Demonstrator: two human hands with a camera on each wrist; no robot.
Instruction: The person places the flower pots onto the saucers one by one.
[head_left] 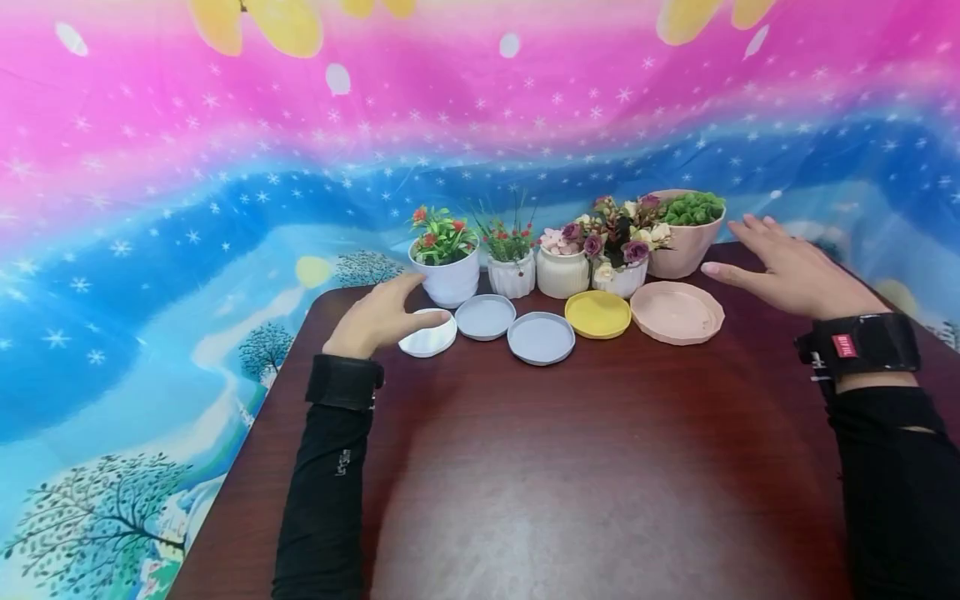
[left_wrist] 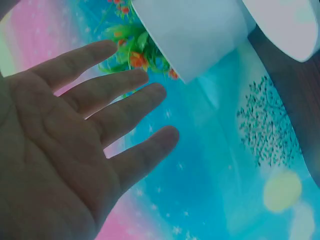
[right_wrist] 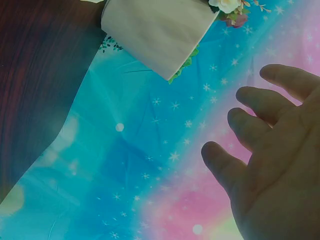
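Note:
In the head view my left hand (head_left: 380, 317) hovers beside a white pot (head_left: 452, 281) of red-flowered greenery, over a white saucer (head_left: 429, 337). Its fingers are spread in the left wrist view and hold nothing. To the right, my right hand (head_left: 795, 268) is held with extended fingers, apart from a large pink pot (head_left: 678, 246) with a green succulent-like plant. Between them stand a small white pot (head_left: 512, 277) with thin red-flowered stems, a cream ribbed pot (head_left: 563, 273) with pink flowers, and a white pot (head_left: 619, 279) with purple and cream flowers.
Before the pots lie two grey saucers (head_left: 486, 317), the nearer one (head_left: 542, 339) a little forward, a yellow saucer (head_left: 597, 315) and a large pink saucer (head_left: 677, 312). They lie on a dark brown table (head_left: 585, 467). A printed pink-and-blue cloth (head_left: 187, 192) hangs behind.

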